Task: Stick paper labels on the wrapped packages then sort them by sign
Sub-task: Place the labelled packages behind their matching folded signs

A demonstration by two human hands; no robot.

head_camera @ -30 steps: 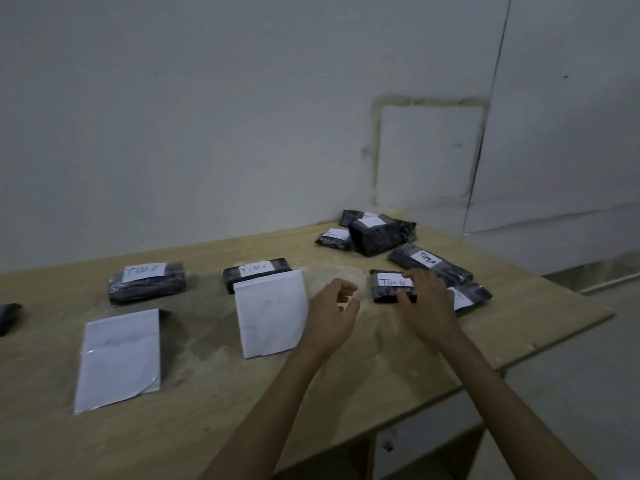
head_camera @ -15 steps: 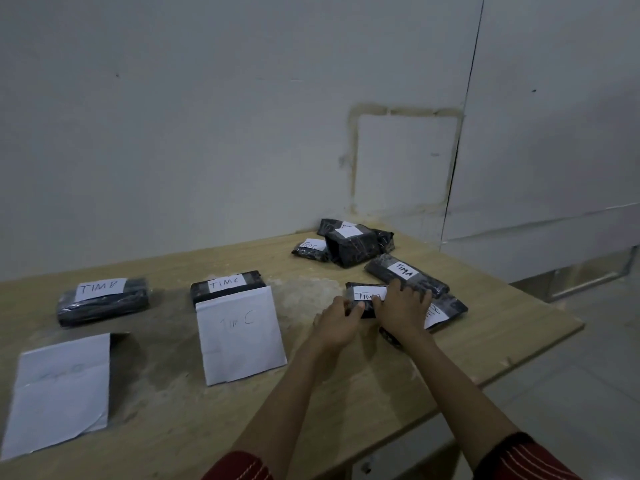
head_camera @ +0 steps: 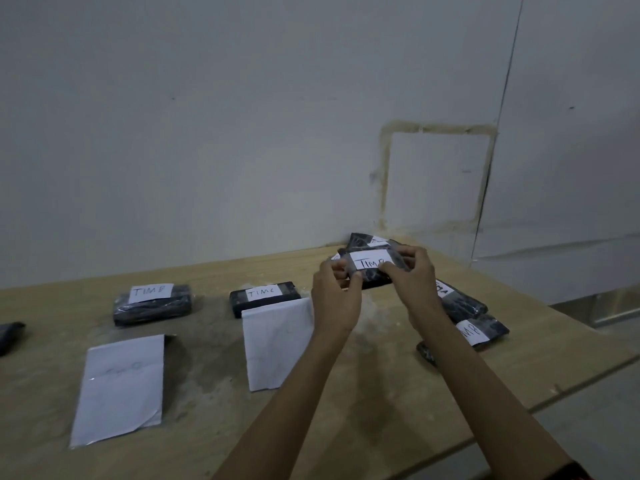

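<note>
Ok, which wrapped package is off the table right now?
The package held up between the left hand and right hand; every other one lies on the table.

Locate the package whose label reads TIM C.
In the head view the TIM C package lies on the table near the centre, just behind the middle white sheet, between the left hand and another labelled package further left.

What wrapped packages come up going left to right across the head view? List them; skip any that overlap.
Dark package at the left edge, package behind the left sheet, package behind the middle sheet, held package gripped by left hand and right hand, labelled package farthest right.
</note>
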